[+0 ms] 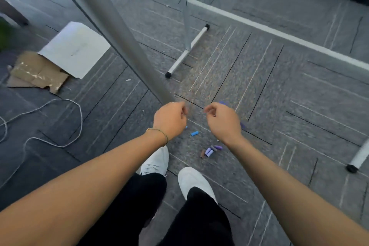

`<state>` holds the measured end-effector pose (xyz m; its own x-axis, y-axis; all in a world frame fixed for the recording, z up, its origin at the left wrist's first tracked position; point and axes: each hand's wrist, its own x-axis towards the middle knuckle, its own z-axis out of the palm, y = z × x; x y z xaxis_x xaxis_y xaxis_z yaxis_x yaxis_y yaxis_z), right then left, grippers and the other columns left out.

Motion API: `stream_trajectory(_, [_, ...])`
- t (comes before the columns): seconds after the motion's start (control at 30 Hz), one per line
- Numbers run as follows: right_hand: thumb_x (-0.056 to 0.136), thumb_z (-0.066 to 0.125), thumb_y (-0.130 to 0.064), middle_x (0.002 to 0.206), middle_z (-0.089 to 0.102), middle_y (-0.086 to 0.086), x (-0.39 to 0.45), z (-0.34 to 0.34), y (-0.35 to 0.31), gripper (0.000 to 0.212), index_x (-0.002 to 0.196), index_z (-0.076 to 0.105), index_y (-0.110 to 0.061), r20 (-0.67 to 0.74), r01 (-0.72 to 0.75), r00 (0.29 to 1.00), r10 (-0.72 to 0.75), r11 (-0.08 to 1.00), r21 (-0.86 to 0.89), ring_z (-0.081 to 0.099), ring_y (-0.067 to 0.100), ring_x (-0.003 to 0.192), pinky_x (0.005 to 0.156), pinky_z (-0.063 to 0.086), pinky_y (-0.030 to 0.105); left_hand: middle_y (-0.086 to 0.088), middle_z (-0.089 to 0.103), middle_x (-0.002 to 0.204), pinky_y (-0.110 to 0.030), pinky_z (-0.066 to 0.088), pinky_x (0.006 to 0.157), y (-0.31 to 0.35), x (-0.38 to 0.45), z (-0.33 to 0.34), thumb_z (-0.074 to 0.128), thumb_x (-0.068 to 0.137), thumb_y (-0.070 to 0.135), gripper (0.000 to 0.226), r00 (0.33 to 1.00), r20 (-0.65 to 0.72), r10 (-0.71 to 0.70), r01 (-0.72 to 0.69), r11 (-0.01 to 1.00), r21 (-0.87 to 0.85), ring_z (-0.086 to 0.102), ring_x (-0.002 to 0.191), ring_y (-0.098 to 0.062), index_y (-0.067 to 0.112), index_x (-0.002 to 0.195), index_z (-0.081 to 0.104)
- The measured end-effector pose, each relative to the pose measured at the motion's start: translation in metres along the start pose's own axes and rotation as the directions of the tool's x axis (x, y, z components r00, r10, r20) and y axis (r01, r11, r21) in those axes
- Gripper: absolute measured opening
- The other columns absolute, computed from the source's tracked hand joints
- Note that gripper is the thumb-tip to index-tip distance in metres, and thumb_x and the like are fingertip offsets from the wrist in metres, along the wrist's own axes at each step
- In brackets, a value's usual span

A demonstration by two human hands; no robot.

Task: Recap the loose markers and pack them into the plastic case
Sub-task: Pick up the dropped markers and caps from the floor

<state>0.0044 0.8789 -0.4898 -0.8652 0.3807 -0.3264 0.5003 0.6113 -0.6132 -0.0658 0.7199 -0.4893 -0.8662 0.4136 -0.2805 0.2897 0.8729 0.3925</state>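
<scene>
At centre frame, the left hand (170,119) and right hand (224,121) hang apart over grey carpet tiles (269,90), fingers loosely curled; whether the right pinches the blurred purple thing (223,103) showing past its knuckles cannot be told. Below the hands lie a loose blue cap (194,133) and a cluster of purple and brown caps (211,151), just above the white shoes (191,177). No plastic case shows. The next step probably wants a crouch, gathering caps one colour at a time. A slanting metal pole (111,32) crosses close above the left hand; a white cord (60,126) loops at left, cardboard (38,75) upper left, a stand foot (186,54) upper centre. Open carpet lies right.
</scene>
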Motion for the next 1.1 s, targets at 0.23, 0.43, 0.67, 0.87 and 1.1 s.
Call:
stream_trajectory(0.23, [0.093,0.053,-0.01,0.112,0.074,-0.001,0.05,0.083,0.077,0.028,0.11,0.072,-0.023,0.15,-0.077,0.985,0.083,0.996,-0.045,0.067,0.025,0.103,0.083,0.056,0.037,-0.007,0.061,0.112,-0.041,0.053,0.077,-0.063,0.062,0.121,0.063,0.088,0.014,0.024,0.98,0.197,-0.008,-0.026,0.985,0.173,0.059,0.104,-0.03,0.019,0.112,0.058])
stream_trajectory(0.43, [0.091,0.055,-0.004,0.114,0.072,0.001,0.062,0.121,0.118,0.03,0.112,0.07,-0.019,0.241,-0.045,0.968,0.071,0.993,-0.111,0.065,0.025,0.108,0.082,0.051,0.032,-0.007,0.054,0.119,-0.041,0.045,0.075,-0.085,0.087,0.174,0.073,0.089,0.028,0.032,0.964,0.265,0.006,-0.079,0.96,0.268,0.052,0.113,-0.029,0.018,0.114,0.054])
stream_trajectory(0.67, [0.09,0.064,-0.01,0.104,0.064,0.001,0.074,0.149,0.119,0.02,0.107,0.069,-0.02,0.204,0.13,0.976,-0.076,0.955,-0.266,0.059,0.025,0.101,0.073,0.051,0.036,0.001,0.061,0.092,-0.034,0.046,0.071,-0.102,0.089,0.182,0.062,0.095,0.022,0.006,0.989,0.145,0.01,-0.016,0.999,0.04,0.057,0.086,-0.021,0.02,0.091,0.057])
stream_trajectory(0.87, [0.092,0.073,-0.024,0.122,0.052,0.009,0.093,0.174,0.108,0.03,0.116,0.058,-0.013,0.386,0.411,0.889,-0.247,0.801,-0.435,0.05,0.03,0.116,0.075,0.045,0.039,-0.009,0.054,0.062,-0.023,0.043,0.047,-0.091,0.061,0.166,0.033,0.104,0.002,0.037,0.833,0.351,-0.427,0.539,0.485,-0.689,0.05,0.053,-0.02,0.011,0.081,0.062])
stream_trajectory(1.1, [0.098,0.066,-0.028,0.095,0.06,0.002,0.093,0.169,0.115,0.013,0.099,0.06,-0.016,0.315,0.277,0.928,-0.2,0.935,-0.222,0.059,0.025,0.094,0.07,0.039,0.033,-0.01,0.058,0.066,-0.028,0.048,0.052,-0.082,0.035,0.159,0.041,0.098,0.009,0.03,0.689,0.626,-0.366,0.723,0.278,-0.633,0.056,0.054,-0.021,0.006,0.078,0.062])
